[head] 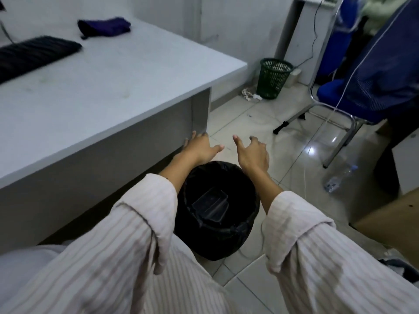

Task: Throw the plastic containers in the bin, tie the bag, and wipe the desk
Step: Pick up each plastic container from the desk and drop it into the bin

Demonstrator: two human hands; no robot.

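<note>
A bin lined with a black bag (pixel 240 236) stands on the tiled floor beside the desk (pixel 108 82). Dark plastic containers (pixel 210 206) lie stacked inside it. Both of my arms reach out over the bin. My left hand (pixel 200 147) hovers past the bin's far rim, near the desk's side panel, fingers spread and holding nothing. My right hand (pixel 252 151) is beside it, thumb out and fingers loosely bent, also empty. A dark purple cloth (pixel 104 27) lies on the far part of the desk.
A black keyboard (pixel 34 55) lies at the desk's left. A green mesh basket (pixel 274 78) stands by the wall with crumpled paper beside it. A blue chair (pixel 344 98) with metal legs is at right, and a clear plastic bottle (pixel 340 177) lies on the floor.
</note>
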